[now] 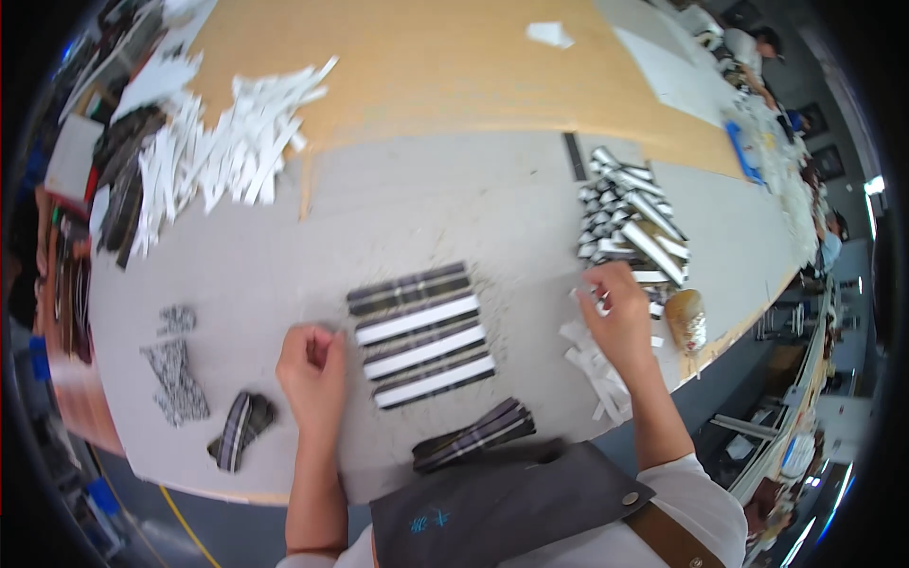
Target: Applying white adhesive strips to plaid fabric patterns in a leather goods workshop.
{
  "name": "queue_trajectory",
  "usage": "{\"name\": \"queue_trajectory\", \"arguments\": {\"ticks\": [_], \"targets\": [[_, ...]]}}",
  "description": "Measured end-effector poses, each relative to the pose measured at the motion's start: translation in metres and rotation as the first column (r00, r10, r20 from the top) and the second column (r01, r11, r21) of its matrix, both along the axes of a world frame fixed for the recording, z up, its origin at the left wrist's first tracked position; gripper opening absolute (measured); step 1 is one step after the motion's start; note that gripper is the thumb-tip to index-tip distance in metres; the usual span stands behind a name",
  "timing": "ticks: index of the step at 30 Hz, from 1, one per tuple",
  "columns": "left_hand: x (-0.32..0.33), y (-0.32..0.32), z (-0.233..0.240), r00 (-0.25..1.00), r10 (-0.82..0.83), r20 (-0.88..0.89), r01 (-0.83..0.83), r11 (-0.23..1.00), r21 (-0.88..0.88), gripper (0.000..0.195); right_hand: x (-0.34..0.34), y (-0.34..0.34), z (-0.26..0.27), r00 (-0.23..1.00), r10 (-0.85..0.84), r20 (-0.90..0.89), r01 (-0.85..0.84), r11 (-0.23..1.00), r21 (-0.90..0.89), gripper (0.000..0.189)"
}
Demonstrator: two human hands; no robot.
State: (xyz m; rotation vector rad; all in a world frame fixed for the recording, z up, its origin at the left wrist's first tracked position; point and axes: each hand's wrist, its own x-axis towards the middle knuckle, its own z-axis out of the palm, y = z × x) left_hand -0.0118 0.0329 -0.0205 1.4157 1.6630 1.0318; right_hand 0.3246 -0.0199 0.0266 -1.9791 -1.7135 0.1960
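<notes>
Plaid fabric strips (pixel 408 290) lie side by side on the table before me, and white strips (pixel 426 354) rest on several of them. Just left of them is my left hand (pixel 312 362), its fingers curled; whether it holds anything is hidden. My right hand (pixel 616 312) is at the right, thumb and fingertips close together, with something small and white at them that is too blurred to name. Below it lie loose white strips (pixel 596 376). Beyond it is a pile of plaid pieces with white strips (pixel 632 213). A bundle of plaid strips (pixel 474 437) lies near my apron.
A large heap of white strips (pixel 241 142) lies at the upper left. Folded plaid fabric (pixel 238 431) and patterned fabric scraps (pixel 176 383) are at the left. A wrapped, tan object (pixel 686 321) sits by the right edge. Other people are in the background.
</notes>
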Motion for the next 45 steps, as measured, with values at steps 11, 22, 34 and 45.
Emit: {"name": "queue_trajectory", "arguments": {"ticks": [11,22,34,45], "targets": [[-0.003,0.001,-0.004,0.991,-0.067,0.112,0.061,0.997,0.053,0.014,0.01,-0.019,-0.012,0.999,-0.036,-0.025,0.031,0.982,-0.187,0.017],[-0.006,-0.003,0.0,0.989,-0.074,0.128,0.066,0.996,0.067,0.014,0.024,-0.016,-0.017,0.989,0.146,-0.014,-0.146,0.98,-0.137,0.007],[0.035,-0.027,0.039,0.924,-0.266,0.273,0.273,0.962,0.014,0.011,-0.028,-0.014,0.027,0.837,0.349,-0.421,-0.393,0.919,-0.02,0.01],[0.05,-0.042,0.05,0.806,-0.356,0.472,0.447,0.89,-0.093,0.008,-0.079,-0.01,0.012,0.656,0.487,-0.577,-0.579,0.815,0.03,0.014]]}}
